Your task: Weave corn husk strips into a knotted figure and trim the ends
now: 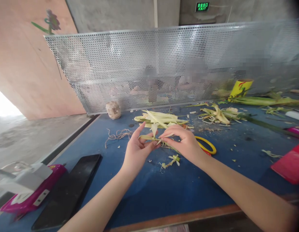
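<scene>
Both my hands meet over the middle of the blue table [164, 193]. My left hand [137, 149] pinches a folded piece of pale green leaf strip [151, 137] between thumb and fingers. My right hand [185, 141] grips the other end of the same leaf strip, fingers curled round it. A small knotted leaf scrap [171, 161] lies on the table just below my hands. Yellow-handled scissors [207, 146] lie right behind my right hand. A pile of cut leaf strips [159, 119] sits just beyond my hands.
A perforated metal screen [164, 64] runs across the back, with blurred people behind it. A black phone [69, 190] and a pink-and-white device [28, 190] lie at the near left. A red object [291, 166] sits at right. More leaves [219, 114], a yellow cup [241, 88] and a twine ball [113, 110] stand further back.
</scene>
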A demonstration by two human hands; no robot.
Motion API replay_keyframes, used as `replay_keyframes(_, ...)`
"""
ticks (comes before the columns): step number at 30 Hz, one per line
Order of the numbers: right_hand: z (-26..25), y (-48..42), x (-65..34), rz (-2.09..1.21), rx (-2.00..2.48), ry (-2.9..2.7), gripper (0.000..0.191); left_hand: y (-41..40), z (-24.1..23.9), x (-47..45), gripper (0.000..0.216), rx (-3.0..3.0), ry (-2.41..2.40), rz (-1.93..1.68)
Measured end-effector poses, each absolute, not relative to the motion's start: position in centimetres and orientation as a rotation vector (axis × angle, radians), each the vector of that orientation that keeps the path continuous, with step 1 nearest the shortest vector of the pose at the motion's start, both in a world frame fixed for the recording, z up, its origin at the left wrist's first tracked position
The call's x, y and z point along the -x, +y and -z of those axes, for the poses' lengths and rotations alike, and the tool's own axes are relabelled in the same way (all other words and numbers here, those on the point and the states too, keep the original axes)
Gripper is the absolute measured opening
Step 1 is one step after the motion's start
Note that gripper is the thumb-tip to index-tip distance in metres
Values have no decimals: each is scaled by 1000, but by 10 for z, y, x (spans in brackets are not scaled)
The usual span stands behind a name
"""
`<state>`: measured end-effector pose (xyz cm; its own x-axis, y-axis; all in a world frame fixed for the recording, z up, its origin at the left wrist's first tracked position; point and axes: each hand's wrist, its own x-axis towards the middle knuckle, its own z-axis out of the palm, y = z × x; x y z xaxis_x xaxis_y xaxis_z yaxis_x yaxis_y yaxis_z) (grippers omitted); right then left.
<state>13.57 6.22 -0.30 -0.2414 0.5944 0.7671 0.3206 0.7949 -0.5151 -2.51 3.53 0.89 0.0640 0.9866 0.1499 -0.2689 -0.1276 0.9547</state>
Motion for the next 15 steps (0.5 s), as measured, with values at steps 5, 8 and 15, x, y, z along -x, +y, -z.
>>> replay_keyframes(5,6,64,-134,-683,811,-1741,4,34,-9,24,81,-1225,881,-1337)
replay_keyframes(8,5,63,-133,-906,865,-1666,4,32,-9,24,81,-1319,924,-1294)
replay_keyframes(15,7,64,-132,-1205,842,-1608,6,35,-3,29,77,-1485,1053,-1344)
